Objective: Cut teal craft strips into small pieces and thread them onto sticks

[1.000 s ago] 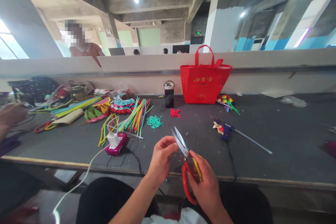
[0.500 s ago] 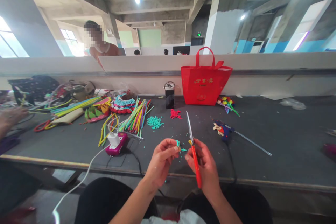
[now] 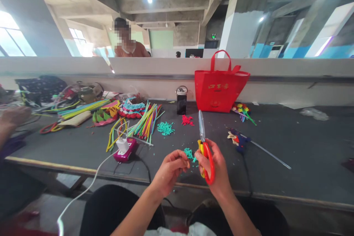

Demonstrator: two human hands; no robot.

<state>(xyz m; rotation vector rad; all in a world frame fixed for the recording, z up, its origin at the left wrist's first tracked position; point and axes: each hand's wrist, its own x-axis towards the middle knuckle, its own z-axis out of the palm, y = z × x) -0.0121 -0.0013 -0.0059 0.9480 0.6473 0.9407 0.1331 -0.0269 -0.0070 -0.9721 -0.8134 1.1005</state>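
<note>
My right hand (image 3: 215,167) grips a pair of scissors (image 3: 209,164) with red and yellow handles, the blades pointing up and away from me. By that thumb's tip is a bit of teal; whether the hand touches it I cannot make out. My left hand (image 3: 174,167) is closed with the fingertips pressed together, and what it may hold is too small to see. Just beyond the left fingertips lies a small heap of teal cut pieces (image 3: 188,152). A bigger teal pile (image 3: 166,128) and a pile of red pieces (image 3: 187,120) lie farther back on the dark table (image 3: 171,177).
Left stand a purple power strip (image 3: 125,151) with a white plug and a bundle of coloured fuzzy stems (image 3: 148,121). A cup (image 3: 181,101) and red bag (image 3: 219,90) stand behind. A glue gun (image 3: 239,140) lies right. Another person's hand (image 3: 16,116) is at far left.
The scissors have turned in my right hand, their handles now facing me more broadly. The teal piece at my left fingertips no longer shows there. The person behind the partition moved right and straightened.
</note>
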